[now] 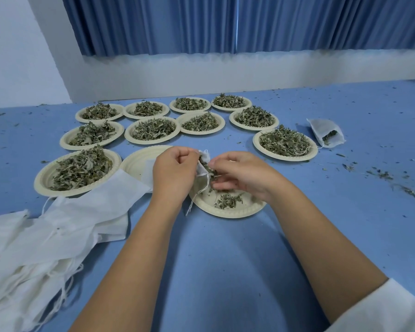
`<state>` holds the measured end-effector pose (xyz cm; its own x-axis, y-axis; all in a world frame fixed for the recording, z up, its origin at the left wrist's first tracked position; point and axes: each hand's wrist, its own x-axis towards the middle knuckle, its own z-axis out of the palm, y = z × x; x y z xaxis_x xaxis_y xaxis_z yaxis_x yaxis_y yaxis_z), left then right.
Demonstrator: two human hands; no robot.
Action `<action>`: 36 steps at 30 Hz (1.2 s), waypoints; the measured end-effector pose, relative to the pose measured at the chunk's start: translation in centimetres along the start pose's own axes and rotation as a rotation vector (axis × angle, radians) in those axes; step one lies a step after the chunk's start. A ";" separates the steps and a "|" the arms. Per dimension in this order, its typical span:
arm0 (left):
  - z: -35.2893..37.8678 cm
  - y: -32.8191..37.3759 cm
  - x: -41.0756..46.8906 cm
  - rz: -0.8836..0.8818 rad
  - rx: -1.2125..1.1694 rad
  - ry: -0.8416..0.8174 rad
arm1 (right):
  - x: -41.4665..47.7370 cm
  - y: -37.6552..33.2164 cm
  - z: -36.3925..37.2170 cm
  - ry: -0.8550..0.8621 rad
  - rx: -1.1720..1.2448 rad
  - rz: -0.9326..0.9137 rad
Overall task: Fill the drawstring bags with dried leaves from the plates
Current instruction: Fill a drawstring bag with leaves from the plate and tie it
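Bag [203, 162], its mouth pinched by the left hand [175, 173], could spill if the right hand [237, 174], pinching leaves [211, 173], misses it

A blue tabletop [225, 259] fills the foreground and runs to a white wall band [225, 68] along its far edge. Above that band hang pleated blue curtains [177, 22]. A plain white wall [15, 56] rises past the far left corner. The light is soft and even.
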<state>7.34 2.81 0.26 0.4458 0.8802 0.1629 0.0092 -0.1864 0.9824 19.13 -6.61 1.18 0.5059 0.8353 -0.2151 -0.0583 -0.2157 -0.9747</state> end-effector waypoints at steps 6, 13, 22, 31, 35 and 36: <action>0.1 -0.1 -0.3 0.038 0.081 -0.014 | 0.0 -0.2 0.0 0.040 0.236 -0.022; 0.1 0.0 -0.4 0.036 0.068 0.005 | -0.1 -0.2 0.1 0.012 0.235 -0.122; 0.7 0.5 -0.8 0.005 0.061 -0.048 | 0.1 0.5 1.5 0.303 -0.100 -0.355; 0.0 0.5 -0.7 0.021 0.048 -0.014 | -0.5 0.1 1.5 0.218 -0.337 -0.400; 0.1 0.5 -0.6 0.040 0.096 -0.031 | -1.0 0.0 1.5 0.061 -0.419 -0.374; 0.1 0.5 -0.7 0.045 0.103 -0.050 | -1.1 0.1 1.5 0.027 -0.463 -0.391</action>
<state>7.17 2.07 0.62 0.4922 0.8474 0.1990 0.0790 -0.2712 0.9593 17.31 -6.82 1.27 0.4366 0.8851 0.1609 0.5140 -0.0987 -0.8521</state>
